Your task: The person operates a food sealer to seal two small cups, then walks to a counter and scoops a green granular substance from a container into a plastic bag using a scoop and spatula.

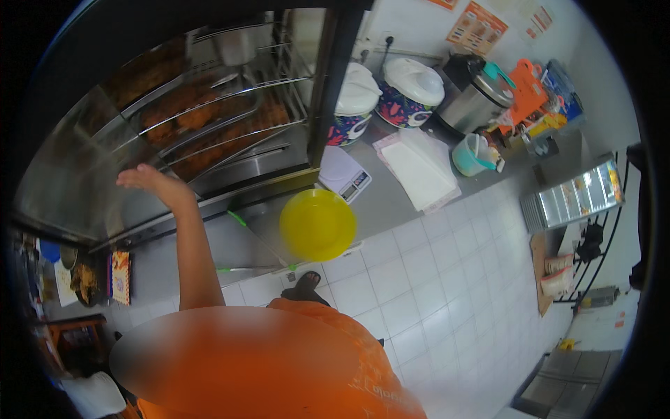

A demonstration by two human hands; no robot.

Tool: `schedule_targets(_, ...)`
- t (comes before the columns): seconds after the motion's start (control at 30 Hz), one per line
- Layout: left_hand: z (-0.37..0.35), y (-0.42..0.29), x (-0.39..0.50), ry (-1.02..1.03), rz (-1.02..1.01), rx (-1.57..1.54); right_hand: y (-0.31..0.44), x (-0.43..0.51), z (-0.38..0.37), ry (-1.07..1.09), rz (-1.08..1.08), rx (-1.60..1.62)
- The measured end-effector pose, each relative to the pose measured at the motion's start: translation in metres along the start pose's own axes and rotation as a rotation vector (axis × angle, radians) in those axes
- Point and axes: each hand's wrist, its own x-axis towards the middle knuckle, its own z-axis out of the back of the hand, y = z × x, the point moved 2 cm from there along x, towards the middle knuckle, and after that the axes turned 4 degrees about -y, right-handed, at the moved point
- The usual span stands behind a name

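My left hand (157, 186) is raised with the fingers stretched out, in front of a glass display cabinet. It appears to be at the edge of the cabinet's glass door panel (68, 173); whether the palm presses on it I cannot tell. Nothing is held in it. Inside the cabinet, fried pieces of food (196, 115) lie on wire racks (251, 86), with a metal container (235, 47) behind. Below the cabinet, tongs with green ends (261, 242) lie spread on the steel counter. Beside them sits a yellow bowl (318, 225). My right hand is out of view.
A white kitchen scale (343, 170), paper sheets (419, 167), rice cookers (411, 94) and a teal bucket (468, 155) stand along the counter. Stacked metal boxes (576, 196) are at right. Leftward are a bowl of food (85, 283) and a white chair (97, 395).
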Motion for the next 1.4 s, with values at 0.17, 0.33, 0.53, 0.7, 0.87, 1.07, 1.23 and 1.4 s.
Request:
schedule_targets(0.17, -0.034, -0.032, -0.065, 0.169, -0.267, 0.001, 0.089, -0.014, -0.004, -0.102, 0.145, -0.131)
schedule_targets(0.33, -0.067, -0.076, -0.113, 0.275, -0.398, 0.116, 0.151, -0.037, -0.045, -0.02, 0.357, -0.217)
schedule_targets(0.53, -0.101, -0.083, -0.15, 0.343, -0.263, -0.089, 0.111, -0.039, -0.059, 0.02, 0.18, -0.309)
schedule_targets(0.7, -0.125, -0.086, -0.166, 0.289, -0.806, 0.084, 0.029, -0.05, -0.017, -0.071, -0.084, -0.237)
schedule_targets(0.87, -0.154, -0.092, -0.185, 0.201, -0.574, 0.111, 0.008, -0.077, 0.028, -0.005, 0.007, -0.298)
schedule_targets(1.07, -0.179, -0.098, -0.181, 0.043, -0.595, 0.444, 0.082, 0.005, 0.055, 0.125, 0.163, -0.271)
schedule_targets(1.23, -0.184, -0.157, -0.209, -0.011, -0.541, 0.316, 0.229, 0.161, 0.048, 0.001, -0.076, -0.181)
schedule_targets(1.4, -0.198, -0.254, -0.312, 0.085, -0.316, 0.019, 0.492, 0.206, -0.01, -0.122, 1.041, -1.056)
